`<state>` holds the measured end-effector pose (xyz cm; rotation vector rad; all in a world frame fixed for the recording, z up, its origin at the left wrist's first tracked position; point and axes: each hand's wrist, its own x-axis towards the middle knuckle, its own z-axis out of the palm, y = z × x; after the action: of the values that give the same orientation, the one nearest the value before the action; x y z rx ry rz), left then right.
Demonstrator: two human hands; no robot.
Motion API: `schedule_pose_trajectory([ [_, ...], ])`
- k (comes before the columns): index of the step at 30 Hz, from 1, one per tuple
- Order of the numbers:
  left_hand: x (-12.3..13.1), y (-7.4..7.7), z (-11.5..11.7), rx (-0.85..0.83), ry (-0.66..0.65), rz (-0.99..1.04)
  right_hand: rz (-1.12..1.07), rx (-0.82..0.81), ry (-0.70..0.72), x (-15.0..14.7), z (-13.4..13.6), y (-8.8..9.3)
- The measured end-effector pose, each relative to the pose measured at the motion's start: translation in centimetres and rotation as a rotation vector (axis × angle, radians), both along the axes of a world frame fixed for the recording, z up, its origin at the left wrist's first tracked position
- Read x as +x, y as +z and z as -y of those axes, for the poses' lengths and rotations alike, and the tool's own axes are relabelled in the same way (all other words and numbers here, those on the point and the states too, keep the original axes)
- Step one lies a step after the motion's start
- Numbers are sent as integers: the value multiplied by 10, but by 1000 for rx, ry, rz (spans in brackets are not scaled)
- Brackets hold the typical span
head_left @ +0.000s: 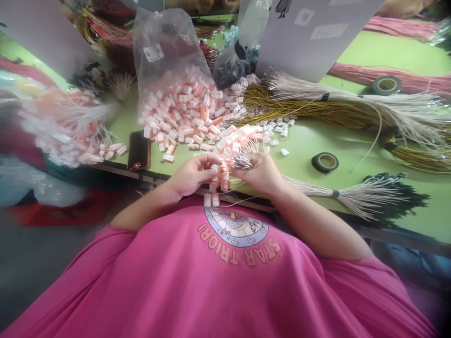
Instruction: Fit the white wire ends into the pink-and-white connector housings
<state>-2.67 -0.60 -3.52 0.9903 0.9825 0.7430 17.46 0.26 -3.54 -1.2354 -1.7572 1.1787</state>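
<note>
My right hand (262,172) is closed round a bundle of white wires (310,188), whose metal-tipped ends fan out past the thumb. The far end of that bundle carries black pieces and lies on the table to the right. Fingers bent, my left hand (197,174) pinches at white-and-orange plastic connectors (222,177) just left of the wire tips. Two more connectors (212,200) hang below at the table edge, near my shirt. Exactly which connector sits between the left fingertips is hard to make out.
Loose connectors (183,110) spill from a clear plastic bag (165,51). A phone (138,150) lies at the left edge, beside a blurred heap of wired connectors (70,126). Tape rolls (325,162) and yellow and white wire bundles (345,108) lie right, below a grey panel (310,37).
</note>
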Motion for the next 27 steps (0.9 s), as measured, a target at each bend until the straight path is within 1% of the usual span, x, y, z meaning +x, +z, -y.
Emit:
schedule_pose_trajectory([
  [3, 1, 1, 1, 32, -4, -37, 50, 7, -21, -2, 1, 3],
  [6, 3, 6, 4, 77, 16, -121, 84, 34, -34, -3, 3, 4],
  [8, 6, 10, 7, 101, -1, -184, 82, 37, -33, -3, 4, 4],
  [12, 14, 16, 11, 152, -75, -200, 47, 11, 42, -4, 8, 5],
  [14, 17, 16, 12, 157, -82, -207, 31, 1, 65, -5, 8, 6],
  [17, 17, 12, 12, 170, -107, -253, 12, -17, 81, -4, 8, 5],
  [19, 13, 8, 12, 241, -116, -315, 8, -24, 119, -3, 6, 4],
  [22, -1, 5, 10, 489, -116, -496, 47, -19, 163, 1, 2, 3],
  [25, -28, 7, -1, 737, -143, -748, 79, 66, 125, 3, -2, 3],
  [26, -39, 7, -7, 782, -111, -876, 68, 100, 103, 4, -3, 3],
  [27, -49, 8, -13, 799, -50, -1035, 54, 117, 81, 5, -4, 3],
])
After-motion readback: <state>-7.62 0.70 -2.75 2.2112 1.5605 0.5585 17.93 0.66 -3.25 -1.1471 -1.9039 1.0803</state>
